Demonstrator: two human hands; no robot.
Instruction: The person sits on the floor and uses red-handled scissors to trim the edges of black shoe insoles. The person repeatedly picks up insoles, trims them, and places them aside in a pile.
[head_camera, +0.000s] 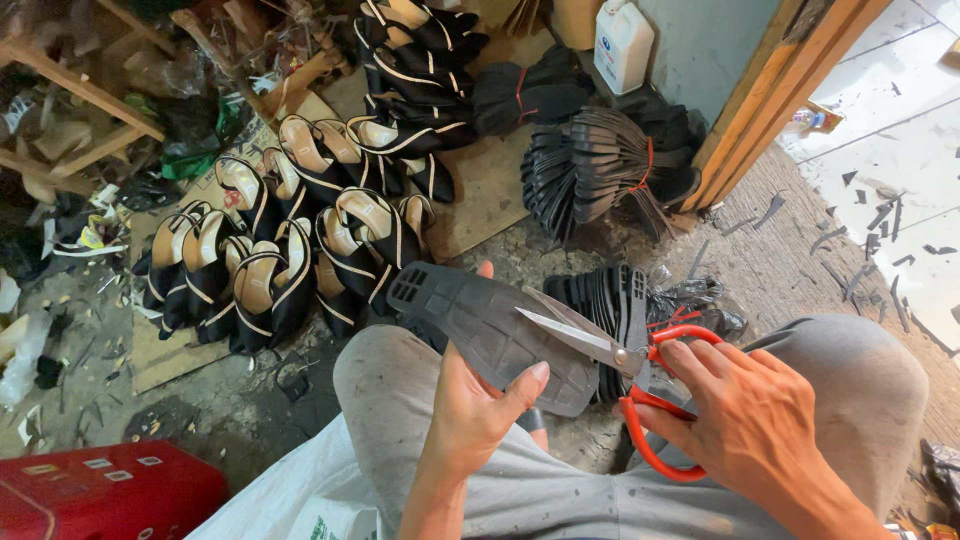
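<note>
Left hand (470, 415) grips a black sole (490, 330); right hand (750, 420), at three o'clock, grips red scissors (640, 385), blades open; best to cut steadily along the edge.

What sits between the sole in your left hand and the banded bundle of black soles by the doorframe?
In the head view, a stack of black soles on bare ground lies between them.

place: shoemaking workshop | signs: rows of unfinished sandals (290, 250), bundled black soles (600, 165), offcut scraps (880, 215) on floor
</note>
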